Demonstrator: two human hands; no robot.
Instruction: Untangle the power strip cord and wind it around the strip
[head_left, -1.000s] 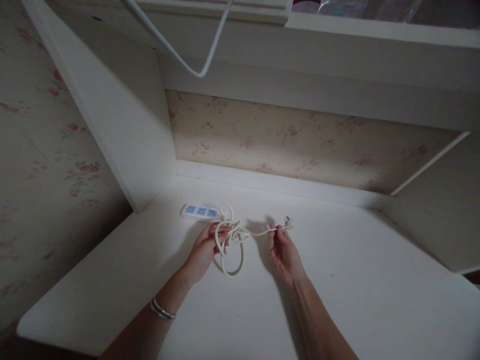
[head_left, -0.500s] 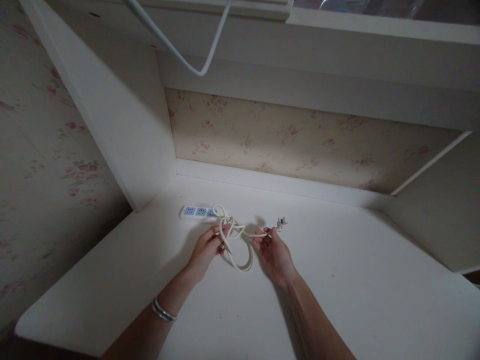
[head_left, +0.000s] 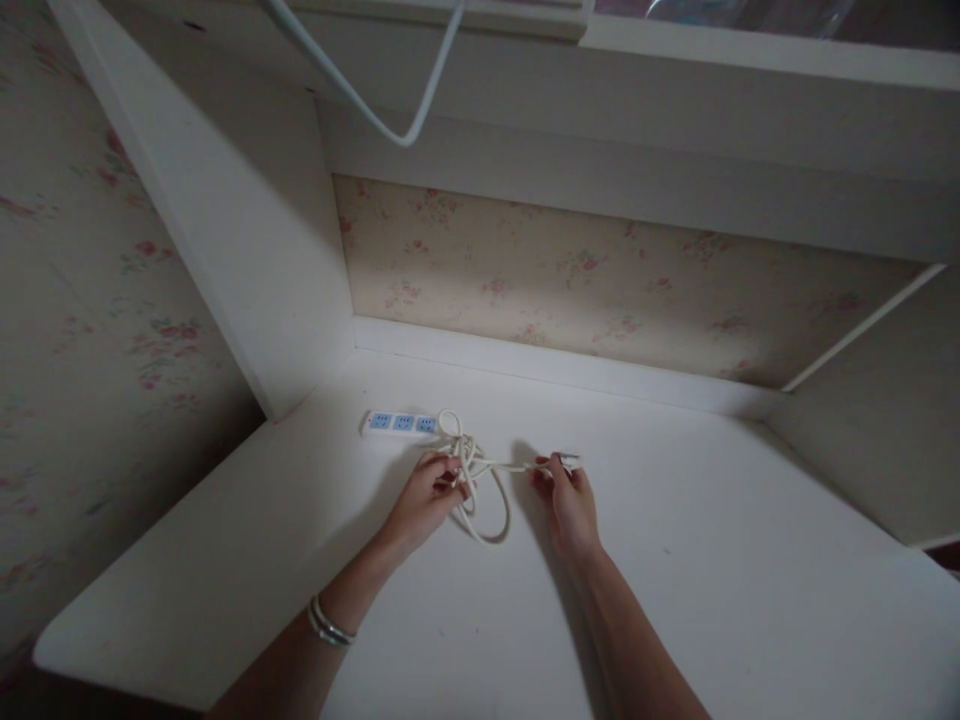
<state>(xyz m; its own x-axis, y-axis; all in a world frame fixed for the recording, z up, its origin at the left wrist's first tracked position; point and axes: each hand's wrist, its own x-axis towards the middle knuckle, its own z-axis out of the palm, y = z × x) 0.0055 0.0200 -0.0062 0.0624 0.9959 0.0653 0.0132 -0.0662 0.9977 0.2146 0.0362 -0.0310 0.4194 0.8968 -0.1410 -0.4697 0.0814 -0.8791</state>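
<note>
A white power strip (head_left: 399, 424) with blue socket faces lies on the white desk (head_left: 495, 620). Its cream power cord (head_left: 499, 535) is bunched in tangled loops just to the right of it. My left hand (head_left: 429, 490) pinches the loops from the left, thumb and fingers around part of the bundle. Farther right, my right hand (head_left: 568, 492) grips the cord close to its end, where the plug (head_left: 570, 461) pokes out beyond the fingers. Between the two hands a short stretch of cord runs nearly straight. My fingers partly cover the plug.
A white side panel (head_left: 217, 230) rises at the left, and a low ledge (head_left: 570, 368) runs along the back below floral wallpaper (head_left: 510, 265). Overhead, a shelf (head_left: 637, 130) crosses the view, with a pale bent rod or cable (head_left: 409, 138) hanging before it.
My right hand has shifted slightly right and turned, with the plug now closer to its fingers. My left hand has moved a little right on the loops, uncovering the strip's third socket.
</note>
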